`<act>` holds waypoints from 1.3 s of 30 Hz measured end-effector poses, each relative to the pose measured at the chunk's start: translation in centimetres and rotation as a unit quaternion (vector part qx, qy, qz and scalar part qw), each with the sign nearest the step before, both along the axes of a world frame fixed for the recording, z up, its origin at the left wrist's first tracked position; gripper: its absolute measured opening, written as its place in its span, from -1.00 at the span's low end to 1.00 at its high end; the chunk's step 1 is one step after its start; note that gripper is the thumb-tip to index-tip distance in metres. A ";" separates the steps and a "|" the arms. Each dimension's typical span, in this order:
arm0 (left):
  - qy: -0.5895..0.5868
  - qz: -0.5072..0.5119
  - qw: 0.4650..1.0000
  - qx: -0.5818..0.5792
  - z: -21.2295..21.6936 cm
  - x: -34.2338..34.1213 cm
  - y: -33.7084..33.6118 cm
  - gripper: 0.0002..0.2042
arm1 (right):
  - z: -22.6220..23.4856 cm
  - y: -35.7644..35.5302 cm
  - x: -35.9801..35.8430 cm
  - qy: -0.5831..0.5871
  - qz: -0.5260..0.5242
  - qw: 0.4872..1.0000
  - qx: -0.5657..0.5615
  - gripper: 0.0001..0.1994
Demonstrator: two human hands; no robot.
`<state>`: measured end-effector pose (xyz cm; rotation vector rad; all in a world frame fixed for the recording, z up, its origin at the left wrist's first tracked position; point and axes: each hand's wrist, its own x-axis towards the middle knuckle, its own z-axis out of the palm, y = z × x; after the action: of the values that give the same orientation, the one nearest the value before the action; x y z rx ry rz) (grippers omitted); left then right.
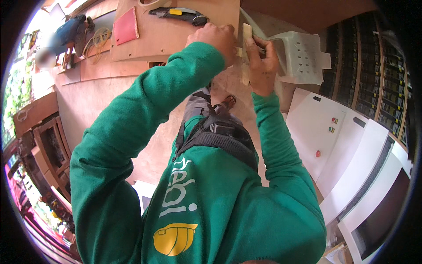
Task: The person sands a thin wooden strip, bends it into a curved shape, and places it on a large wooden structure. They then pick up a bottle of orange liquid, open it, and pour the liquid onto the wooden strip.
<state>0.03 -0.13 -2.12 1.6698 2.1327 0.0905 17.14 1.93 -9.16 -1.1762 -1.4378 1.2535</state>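
Tabletop point(176, 37) of brown wood fills the upper middle of the view and stops at a straight right-hand edge; its near edge, marked by small holes, runs leftward from below the left sleeve; pale floor point(107, 97) stretches from that near edge back toward the body, and a narrower band of it shows between the right forearm and a white cabinet point(310, 127) with coloured buttons. The strip of pale wood point(245, 61) stands out just past the tabletop's right edge, between the two hands; whether it touches that edge cannot be told; its long axis lies nearly parallel to the edge, one end pointing away from the person, the other back toward the feet.

The right hand point(263, 66) pinches the strip, thumb laid along its side and fingers bent; the left hand point(214, 39) is curled inward over the tabletop's edge, and what its fingertips grip, if anything, cannot be told; a black tool point(178, 15) with a yellow patch lies just beyond it; a white slotted plastic piece point(291, 66) sits close to the right hand's outer side.
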 end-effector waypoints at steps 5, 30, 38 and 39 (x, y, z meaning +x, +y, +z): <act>0.011 0.024 0.999 -0.027 1.3 0.3 0.2 -0.73 | -0.1 -4.2 2.2 -0.011 0.011 1.000 -0.013 -0.60; -0.001 0.001 0.998 -0.069 0.7 0.0 0.2 -0.63 | -0.8 0.1 -0.1 0.017 0.011 1.000 0.020 -0.56; -0.006 0.011 0.998 -0.068 0.5 0.2 0.6 -0.65 | 0.4 -1.0 -0.1 0.090 0.004 0.995 -0.046 -0.61; -0.009 0.009 0.998 -0.068 0.8 0.1 0.6 -0.64 | 0.2 0.1 -0.5 0.101 0.010 0.993 -0.054 -0.62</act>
<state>0.10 0.52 -1.33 1.5677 2.0909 -0.0328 16.59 2.02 -8.93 -1.0743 -1.2492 1.4349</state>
